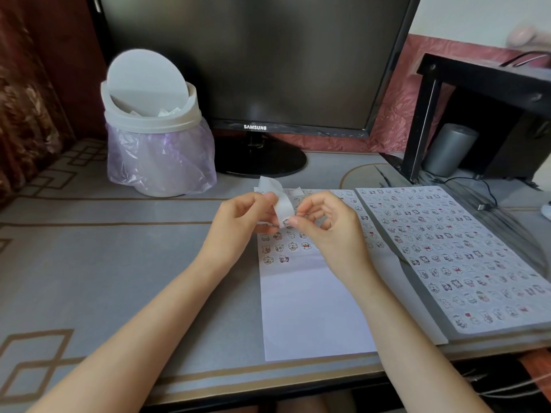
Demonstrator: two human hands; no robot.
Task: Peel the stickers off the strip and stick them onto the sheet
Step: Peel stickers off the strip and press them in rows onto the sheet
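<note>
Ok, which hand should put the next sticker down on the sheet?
Probably the right hand: its fingertips pinch the sticker at the lower end of the strip, over the sheet. The left hand is busy holding the strip.

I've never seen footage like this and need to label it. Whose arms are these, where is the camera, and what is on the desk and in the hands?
No machine here: a person works with bare hands, and the one picture comes from a camera worn on their head, looking down. The left hand holds a curled white strip; the right hand pinches its lower end. Beneath lies the sheet, with stickers on its upper part and the rest blank. To the right lies a second sheet, fully covered. Behind stand a lidded bin and a monitor, on the desk.
</note>
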